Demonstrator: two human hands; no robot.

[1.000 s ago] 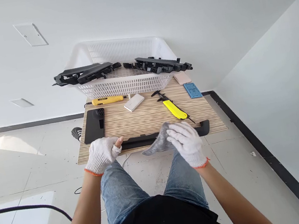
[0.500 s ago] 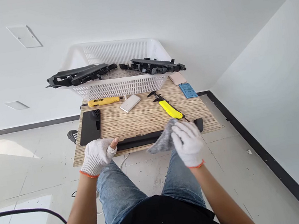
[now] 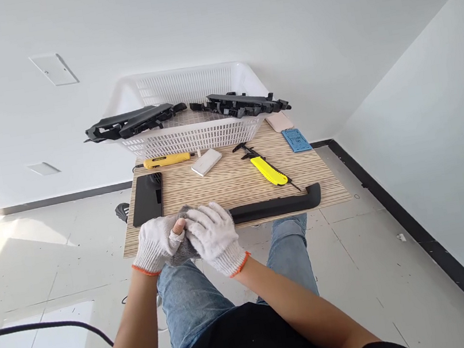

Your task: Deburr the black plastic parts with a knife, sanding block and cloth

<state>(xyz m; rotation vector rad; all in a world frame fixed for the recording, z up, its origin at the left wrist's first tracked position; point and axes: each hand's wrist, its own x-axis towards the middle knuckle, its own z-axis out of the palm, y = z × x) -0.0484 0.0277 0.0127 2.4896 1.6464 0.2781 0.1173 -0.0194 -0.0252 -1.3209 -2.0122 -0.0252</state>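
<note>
A long black plastic trim strip lies along the table's near edge, its wider hooked end at the right. My left hand, in a white knit glove with the thumb tip bare, is closed round the strip's left end. Right beside it, my gloved right hand presses a grey cloth over the strip. The cloth is mostly covered by both hands, and the strip's left end is hidden beneath them.
Behind is a white basket with black plastic parts across its rim. On the table lie a black phone-like slab, a yellow tool, a white box, a yellow-handled cutter, a black caliper and a blue card.
My right hand has slid the grey cloth leftward along the strip, from near its right end to beside my left hand. The left hand keeps its hold. The view has shifted slightly.
</note>
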